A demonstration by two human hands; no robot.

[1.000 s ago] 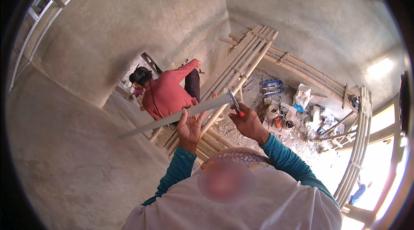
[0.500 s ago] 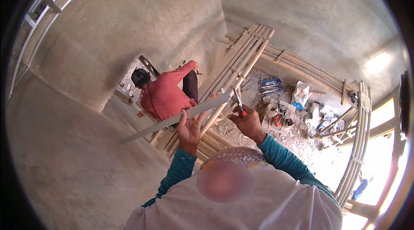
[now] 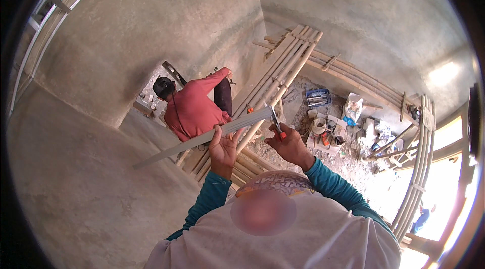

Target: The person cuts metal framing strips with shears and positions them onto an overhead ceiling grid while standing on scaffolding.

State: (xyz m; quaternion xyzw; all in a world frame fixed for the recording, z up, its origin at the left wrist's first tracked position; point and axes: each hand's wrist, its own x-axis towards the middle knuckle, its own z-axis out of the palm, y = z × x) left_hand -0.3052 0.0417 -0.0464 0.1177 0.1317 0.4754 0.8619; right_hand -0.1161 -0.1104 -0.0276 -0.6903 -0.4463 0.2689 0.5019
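Observation:
A long light-grey metal channel (image 3: 202,139) slants across in front of me, from lower left to upper right. My left hand (image 3: 223,153) grips it from below, thumb on the near side, toward its right part. In my right hand (image 3: 292,145) is a pair of tin snips (image 3: 276,120) with red handles. Its metal blades meet the right end of the channel. The fingers wrapped round the far side of the handles are partly hidden.
Beyond the channel a co-worker in a red top (image 3: 194,110) crouches by a wall opening. A bamboo-pole platform (image 3: 288,64) runs away from me. On the rubble floor lie a blue crate (image 3: 318,98), a white sack (image 3: 352,107) and a bucket (image 3: 319,125). More poles (image 3: 417,168) bend along the right.
The snips have come to the channel's right end, where a small gap showed before. The channel has shifted slightly left and down at its far left tip.

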